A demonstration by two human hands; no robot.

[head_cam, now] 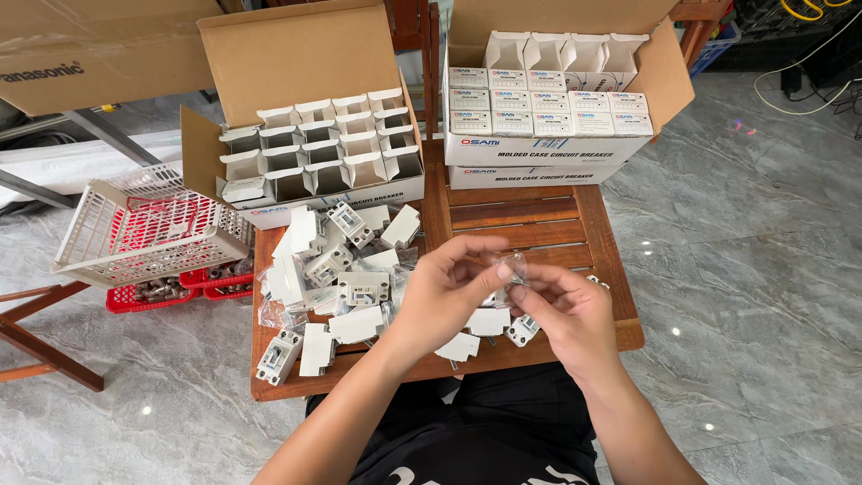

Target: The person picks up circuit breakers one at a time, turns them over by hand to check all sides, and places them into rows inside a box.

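We pinch a clear bag (512, 267) between our left hand (446, 292) and right hand (566, 310), breakers (346, 269) heaped left of them.

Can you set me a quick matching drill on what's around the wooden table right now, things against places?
Things:
1. small clear plastic bag
2. white plastic basket
3. carton of closed white boxes
4. pile of white breakers

Places:
A. at the far right of the table, stacked on another carton
B. tilted, off the table's left edge, over red trays
C. pinched between the fingertips of the left hand and the right hand
D. loose on the tabletop, left of the hands

Pairs: 1-C, 2-B, 3-A, 4-D
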